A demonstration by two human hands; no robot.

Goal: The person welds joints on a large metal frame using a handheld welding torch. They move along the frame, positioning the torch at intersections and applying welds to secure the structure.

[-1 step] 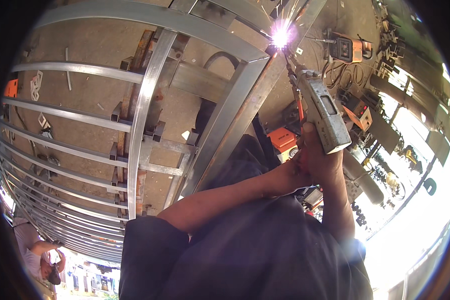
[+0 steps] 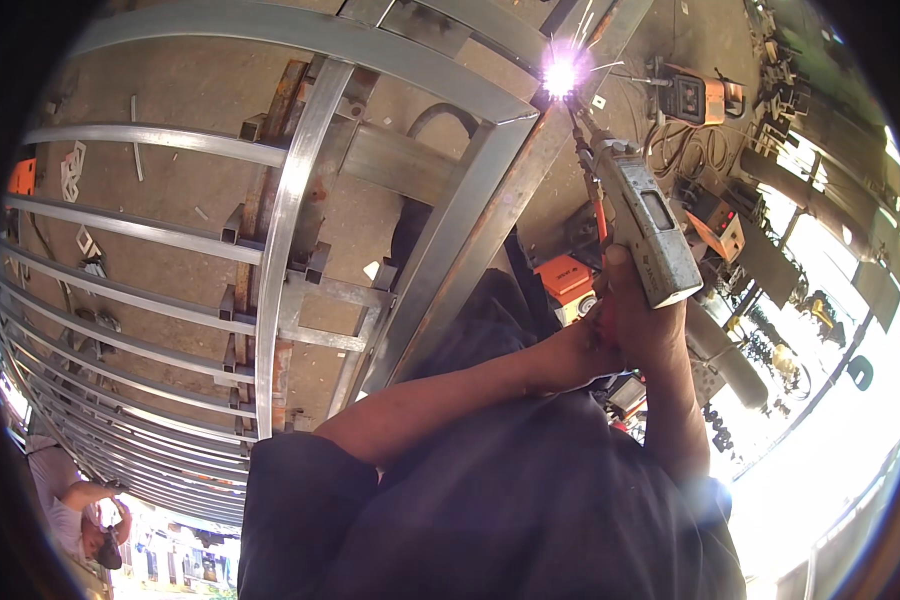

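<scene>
A grey welding gun point(image 2: 650, 225) with a slotted, scuffed body points away from me. My right hand point(image 2: 652, 318) is closed around its grip, thumb laid along the side. My left hand point(image 2: 588, 350) comes across from the left and closes at the same grip; its fingers are mostly hidden by the right hand. At the gun's tip a bright pink-white arc point(image 2: 560, 80) throws sparks and hides the spot it touches. It burns at the corner of a steel tube frame point(image 2: 440, 250), where the slanted tube meets the crosswise ones.
Parallel metal bars point(image 2: 150, 230) fill the left side, resting on a rusty support point(image 2: 285, 120). Orange machines stand right: one with coiled cable point(image 2: 695, 97), another point(image 2: 715, 225), and an orange case point(image 2: 567, 277) near my legs. Another person point(image 2: 70, 490) is at lower left.
The sparks around the arc spread in a different pattern, with fewer streaks upward and one to the right. Both hands and the welding gun keep their place.
</scene>
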